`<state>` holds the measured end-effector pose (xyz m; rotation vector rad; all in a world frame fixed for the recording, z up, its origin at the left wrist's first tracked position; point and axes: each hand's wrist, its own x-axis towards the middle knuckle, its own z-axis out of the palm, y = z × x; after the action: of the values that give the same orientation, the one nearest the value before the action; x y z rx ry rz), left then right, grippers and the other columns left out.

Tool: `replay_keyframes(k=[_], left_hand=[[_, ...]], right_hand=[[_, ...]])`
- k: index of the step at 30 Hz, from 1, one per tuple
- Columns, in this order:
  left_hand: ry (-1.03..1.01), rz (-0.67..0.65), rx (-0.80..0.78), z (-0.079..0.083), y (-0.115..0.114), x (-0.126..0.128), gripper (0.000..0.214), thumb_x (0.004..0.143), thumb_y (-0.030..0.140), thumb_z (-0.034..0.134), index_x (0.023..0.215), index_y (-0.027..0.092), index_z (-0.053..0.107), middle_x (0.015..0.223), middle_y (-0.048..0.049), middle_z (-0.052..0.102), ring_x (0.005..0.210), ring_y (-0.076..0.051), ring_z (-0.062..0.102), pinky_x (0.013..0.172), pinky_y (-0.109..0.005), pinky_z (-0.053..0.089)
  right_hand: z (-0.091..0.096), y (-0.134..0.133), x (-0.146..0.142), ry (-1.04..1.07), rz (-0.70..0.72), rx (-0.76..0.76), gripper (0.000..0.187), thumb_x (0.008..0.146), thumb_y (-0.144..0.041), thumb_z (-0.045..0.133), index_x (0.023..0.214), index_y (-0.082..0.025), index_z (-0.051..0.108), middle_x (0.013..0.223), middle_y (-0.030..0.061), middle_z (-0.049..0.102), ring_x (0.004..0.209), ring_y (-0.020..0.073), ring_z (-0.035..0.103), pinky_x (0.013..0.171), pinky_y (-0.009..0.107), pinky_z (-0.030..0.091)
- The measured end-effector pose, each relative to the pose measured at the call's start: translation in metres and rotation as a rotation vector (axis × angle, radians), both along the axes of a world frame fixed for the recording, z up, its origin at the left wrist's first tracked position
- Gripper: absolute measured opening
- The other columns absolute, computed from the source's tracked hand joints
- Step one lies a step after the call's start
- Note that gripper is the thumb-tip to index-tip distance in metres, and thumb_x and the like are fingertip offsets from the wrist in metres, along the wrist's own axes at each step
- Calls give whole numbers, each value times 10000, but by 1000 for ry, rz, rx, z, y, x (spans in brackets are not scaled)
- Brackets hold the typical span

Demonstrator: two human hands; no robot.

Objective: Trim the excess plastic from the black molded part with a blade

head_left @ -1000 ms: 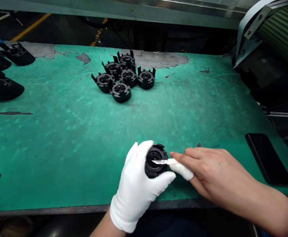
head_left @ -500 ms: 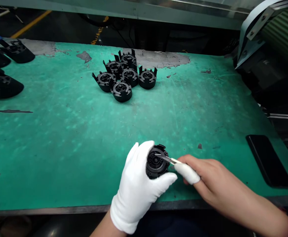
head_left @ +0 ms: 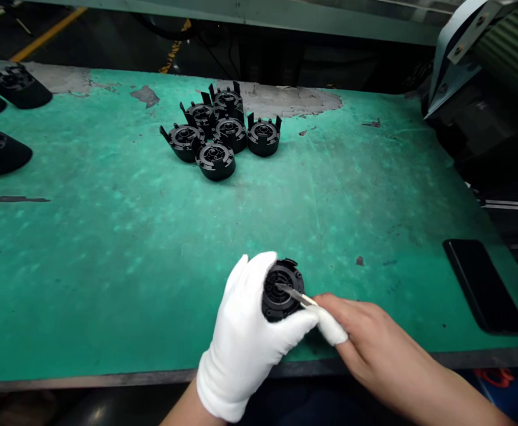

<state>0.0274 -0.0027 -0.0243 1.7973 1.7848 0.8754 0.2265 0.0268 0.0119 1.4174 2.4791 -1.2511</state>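
Note:
Gloved in white, my left hand [head_left: 252, 331] wraps its fingers and thumb around a round black plastic part [head_left: 280, 310], holding it above the front of the table. Ribs and a ringed centre show on the part's upward face. My right hand [head_left: 356, 334], bare except for a white cover on the thumb, is closed on a small knife [head_left: 296, 294] with a pale handle. The pointed metal blade reaches across the part, its tip at the middle. Most of the handle is hidden inside the fingers. My left thumb tip is close to the right thumb.
Several similar black parts [head_left: 216, 163] with upright tabs are grouped toward the back of the green table [head_left: 129, 248]. More black pieces [head_left: 5, 154] sit at the left edge. A black phone [head_left: 485, 287] lies at right, near dark machinery [head_left: 472, 112].
The knife and my right hand have shifted slightly left and down, and the blade tip now sits nearer the part's centre. My left hand keeps its hold. The view has shifted a little.

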Motion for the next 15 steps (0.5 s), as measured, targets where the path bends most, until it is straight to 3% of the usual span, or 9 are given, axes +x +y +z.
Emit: replay_keyframes(k=[15], left_hand=[[-10,-31,-19,-3,1,-2,722,785,478,750,1385,265,409,1383,-72,581,1371,-304,494,1212,-519,344]], right_hand=[[22,28,4,-118,165,79,248,855,-55,460,926,-236,614,873,29,714,784,209,684,712,283,483]])
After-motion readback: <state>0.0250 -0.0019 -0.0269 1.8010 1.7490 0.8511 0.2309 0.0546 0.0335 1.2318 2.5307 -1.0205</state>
